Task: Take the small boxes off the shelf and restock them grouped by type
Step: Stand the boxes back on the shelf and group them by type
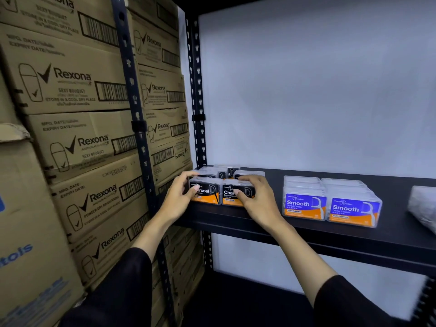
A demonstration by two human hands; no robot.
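Observation:
Two rows of black-and-orange Charcoal flosser boxes (208,192) stand at the left end of the black shelf (330,234). My left hand (180,197) grips the left side of the front-left Charcoal box. My right hand (256,197) lies over the front-right Charcoal box (230,194), fingers on its top and face. More Charcoal boxes sit behind them, partly hidden. To the right, apart from them, two rows of blue-and-orange Smooth flosser boxes (330,204) stand side by side.
Stacked cardboard Rexona cartons (77,128) fill the racking to the left behind a black upright post (197,90). A crumpled clear plastic bag (423,206) lies at the shelf's right edge. A white wall backs the shelf.

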